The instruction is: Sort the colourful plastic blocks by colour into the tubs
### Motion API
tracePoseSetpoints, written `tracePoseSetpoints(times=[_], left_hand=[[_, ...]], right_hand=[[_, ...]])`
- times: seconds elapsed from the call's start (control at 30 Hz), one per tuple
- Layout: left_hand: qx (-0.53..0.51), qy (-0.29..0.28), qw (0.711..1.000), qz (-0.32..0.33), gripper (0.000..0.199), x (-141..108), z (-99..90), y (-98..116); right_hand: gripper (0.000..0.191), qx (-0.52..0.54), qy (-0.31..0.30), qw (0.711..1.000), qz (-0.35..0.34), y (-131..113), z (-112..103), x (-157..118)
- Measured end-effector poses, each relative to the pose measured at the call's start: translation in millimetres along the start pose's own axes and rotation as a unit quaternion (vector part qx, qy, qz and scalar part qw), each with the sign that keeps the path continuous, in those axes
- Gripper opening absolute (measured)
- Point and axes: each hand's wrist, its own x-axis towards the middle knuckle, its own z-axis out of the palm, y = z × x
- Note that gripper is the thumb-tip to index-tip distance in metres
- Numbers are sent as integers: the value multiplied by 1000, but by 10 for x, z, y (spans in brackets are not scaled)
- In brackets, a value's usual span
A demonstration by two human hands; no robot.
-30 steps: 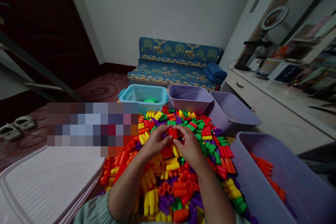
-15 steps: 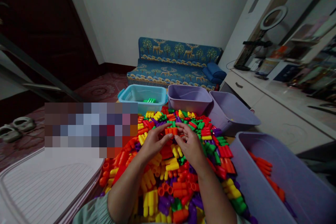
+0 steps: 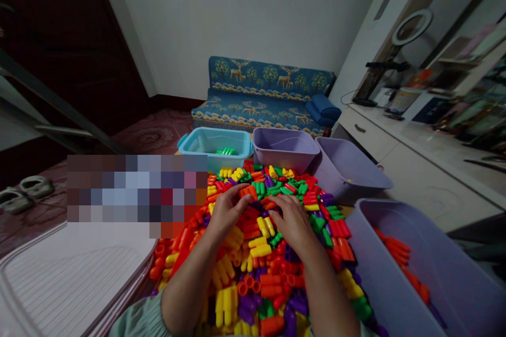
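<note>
A wide heap of red, orange, yellow, green and purple plastic pieces, shaped like joined tubes, lies in front of me. My left hand [image 3: 230, 209] pinches an orange piece [image 3: 247, 191] between thumb and fingers above the middle of the heap. To its right, my right hand [image 3: 288, 214] is bent over the heap, its fingers around another orange piece [image 3: 270, 202]. The two hands are apart. Just below them lie yellow pieces [image 3: 265, 227], and green pieces [image 3: 259, 188] show beyond the fingertips.
A light blue bin [image 3: 215, 160] with green pieces stands behind the heap. Beside it are two purple bins [image 3: 285, 158], [image 3: 351, 168]; a larger purple bin [image 3: 446, 258] at right holds orange pieces. A white lid [image 3: 75, 274] lies left. A blue patterned sofa [image 3: 261, 108] stands beyond.
My hands have moved apart. The orange piece that was between both hands is now in my left hand, and my right hand has lowered onto the heap at another orange piece.
</note>
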Motion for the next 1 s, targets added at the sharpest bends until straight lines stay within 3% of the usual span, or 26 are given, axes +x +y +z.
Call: tracePoseSetpoints(times=[0.2,0.33,0.43,0.6,0.73,0.9,1.0], left_hand=[[17,4,1000,6,49,-19,5,79],[-1,3,1000,14,48,-28,8,115],[-15,4,1000,20,49,-25,8,96],[-18,-25,999,28,50,-50,-1,141],[-39,-80,996,31,50,-95,-21,263],[-45,-104,994,1,50,-120,-33,321],[-45,-90,995,14,54,-120,-11,321]], right_hand=[[15,25,16,999,14,-70,-58,17],[9,99,56,993,33,-153,-95,30],[11,220,75,971,55,-245,-130,27],[20,386,8,920,70,-352,-84,6],[22,363,12,928,81,-332,-23,1],[22,321,25,943,90,-282,1,4],[18,317,30,944,85,-282,8,2]])
